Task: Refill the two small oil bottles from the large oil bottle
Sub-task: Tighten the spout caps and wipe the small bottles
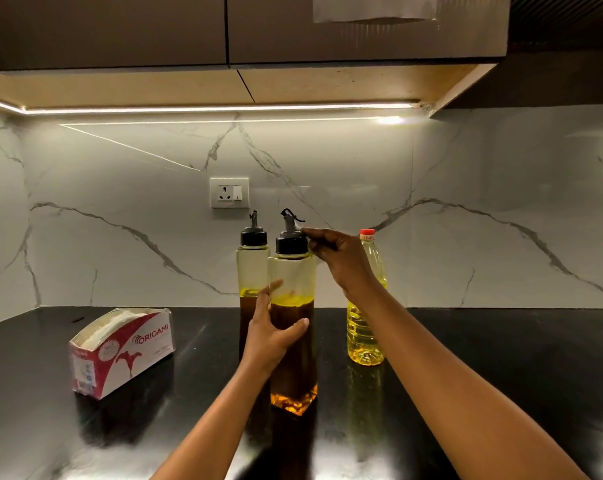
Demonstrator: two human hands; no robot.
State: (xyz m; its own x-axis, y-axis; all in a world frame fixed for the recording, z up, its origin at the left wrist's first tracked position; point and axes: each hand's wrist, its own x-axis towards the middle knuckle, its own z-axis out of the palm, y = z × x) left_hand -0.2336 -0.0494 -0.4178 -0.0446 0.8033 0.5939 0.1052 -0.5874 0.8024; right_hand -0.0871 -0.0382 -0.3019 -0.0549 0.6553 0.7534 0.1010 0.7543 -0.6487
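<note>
Countertop [85,427], black and glossy, carries all items; tissue box [120,351] lies at left, well apart from the bottles; large oil bottle [364,337], red-capped, stands upright at right, partly behind the right forearm; front small oil bottle [293,368] stands upright at centre, just before rear small oil bottle [251,268]; left hand [272,337] is wrapped round the front bottle's middle; right hand [338,258] pinches its black spout cap [290,244].
</note>
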